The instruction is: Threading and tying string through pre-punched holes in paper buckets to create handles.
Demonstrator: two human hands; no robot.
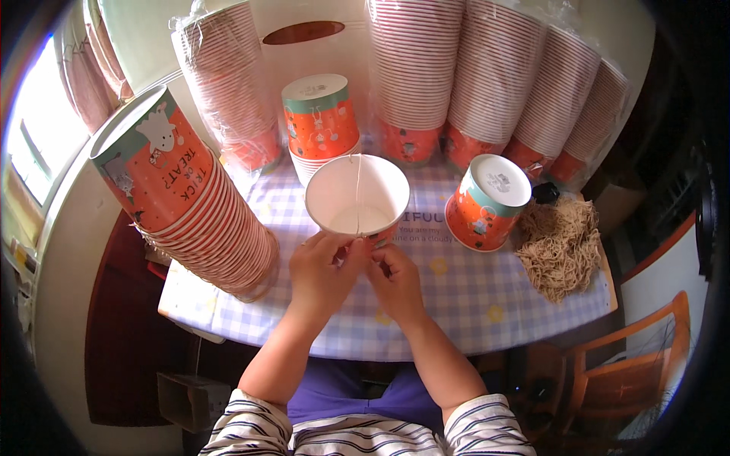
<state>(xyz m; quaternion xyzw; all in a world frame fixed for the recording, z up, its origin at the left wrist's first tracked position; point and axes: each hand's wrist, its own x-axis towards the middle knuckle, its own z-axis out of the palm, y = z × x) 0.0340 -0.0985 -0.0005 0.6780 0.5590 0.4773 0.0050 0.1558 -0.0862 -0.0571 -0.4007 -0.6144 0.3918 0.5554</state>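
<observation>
A paper bucket [357,186] with a white inside stands mouth up in front of me, tipped a little my way. A thin pale string [359,190] runs across its opening from the far rim to the near rim. At the near rim my left hand [323,270] is closed, thumb and fingers pinching the string's end against the bucket. Close beside it, my right hand [395,281] pinches at the same spot, its fingertips almost meeting the left ones. The exact hold of the fingertips is partly hidden.
A tall leaning stack of orange buckets [201,201] is at left. Upside-down buckets stand behind [323,125] and at right [487,204]. A heap of beige strings [561,247] lies at the table's right edge. Wrapped bucket stacks [417,68] line the back of the checked tablecloth [449,304].
</observation>
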